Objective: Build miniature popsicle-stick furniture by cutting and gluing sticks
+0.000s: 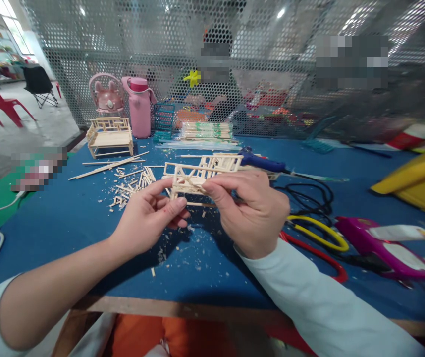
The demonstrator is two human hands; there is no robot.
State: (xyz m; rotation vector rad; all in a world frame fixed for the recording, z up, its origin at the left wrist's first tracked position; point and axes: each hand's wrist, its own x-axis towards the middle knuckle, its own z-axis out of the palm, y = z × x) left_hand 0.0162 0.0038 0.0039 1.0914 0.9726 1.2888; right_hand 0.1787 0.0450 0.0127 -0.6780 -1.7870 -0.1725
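My left hand [153,210] is closed around the left end of a small frame [183,173] of pale wooden sticks, its thumb in front. It looks like a miniature piece of furniture. The thumb and forefinger of my right hand [251,210] pinch at the frame's right side; my fingers hide what exactly lies between them. Both hands keep it above the blue tabletop [197,277]. Just behind it lies another stick-built piece [229,161], partly covered by the held frame. A blue glue gun [262,159] rests beyond my right hand.
A finished-looking miniature bench [111,138] and a pink bottle [140,111] stand at the back left. Cut stick pieces [134,186] lie left of centre. On the right are a black cable [314,193], yellow and red handles [320,238], and a purple device [379,248]. Perforated mesh [131,29] borders the back.
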